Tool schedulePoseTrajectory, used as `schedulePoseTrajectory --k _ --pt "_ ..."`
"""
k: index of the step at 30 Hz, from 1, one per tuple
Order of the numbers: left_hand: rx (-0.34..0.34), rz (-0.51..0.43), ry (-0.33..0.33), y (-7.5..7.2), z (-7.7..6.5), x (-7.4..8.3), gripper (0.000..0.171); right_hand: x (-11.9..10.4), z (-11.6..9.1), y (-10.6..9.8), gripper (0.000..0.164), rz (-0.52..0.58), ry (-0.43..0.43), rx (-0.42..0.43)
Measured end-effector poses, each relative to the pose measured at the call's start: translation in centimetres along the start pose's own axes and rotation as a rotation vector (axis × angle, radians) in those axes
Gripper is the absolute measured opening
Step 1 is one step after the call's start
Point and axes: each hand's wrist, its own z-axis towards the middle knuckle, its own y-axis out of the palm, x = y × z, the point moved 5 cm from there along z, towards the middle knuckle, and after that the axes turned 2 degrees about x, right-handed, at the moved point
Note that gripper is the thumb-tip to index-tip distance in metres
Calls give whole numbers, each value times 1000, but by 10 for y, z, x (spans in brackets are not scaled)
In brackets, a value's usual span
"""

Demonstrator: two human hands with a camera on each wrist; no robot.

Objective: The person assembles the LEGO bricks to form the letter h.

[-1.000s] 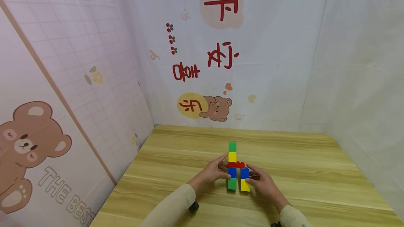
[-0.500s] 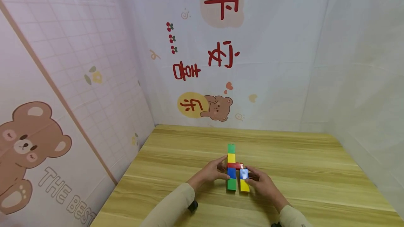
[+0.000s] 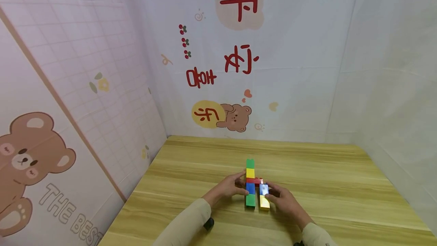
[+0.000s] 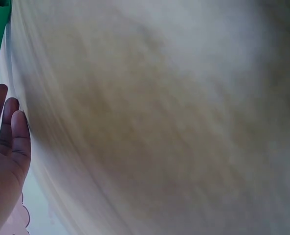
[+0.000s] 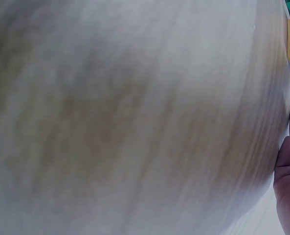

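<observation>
A tall column of building blocks has green, blue, red, yellow and green pieces from near to far; its red block [image 3: 254, 180] juts out to the right. Beside it, across a narrow gap, is a short column with a blue block [image 3: 264, 189] and a yellow block [image 3: 264, 202]. My left hand [image 3: 226, 187] grips the tall column from the left, thumb over the front of its blue block [image 3: 250, 188]. From the right, my right hand [image 3: 286, 199] holds the short column, thumb on its front. Whether red and the short column's blue block join is unclear. Both wrist views catch only fingers and block edges.
The blocks are on a wood-grain table [image 3: 324, 177]. A white printed cloth wall [image 3: 300, 67] rises behind its far edge, with another cloth wall [image 3: 102, 124] at the left. Dark wrist devices sit under both sleeves.
The far green end of the tall column has dropped slightly toward me in the head view. Glare has appeared on the short column's blocks. Both hands keep their hold.
</observation>
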Motion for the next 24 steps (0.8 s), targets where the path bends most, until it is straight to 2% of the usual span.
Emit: schedulePoseTrajectory --k 3,10,14,24 --pt "0 6 5 0 -1 -1 80 1 0 2 49 -1 9 -2" --pt "24 32 -41 0 0 -3 72 5 1 4 42 -20 56 -12" --pt "23 28 -38 1 2 -5 70 7 2 4 44 -27 70 -13" --pt "24 16 -32 -3 0 -5 67 4 4 -3 46 -128 64 26"
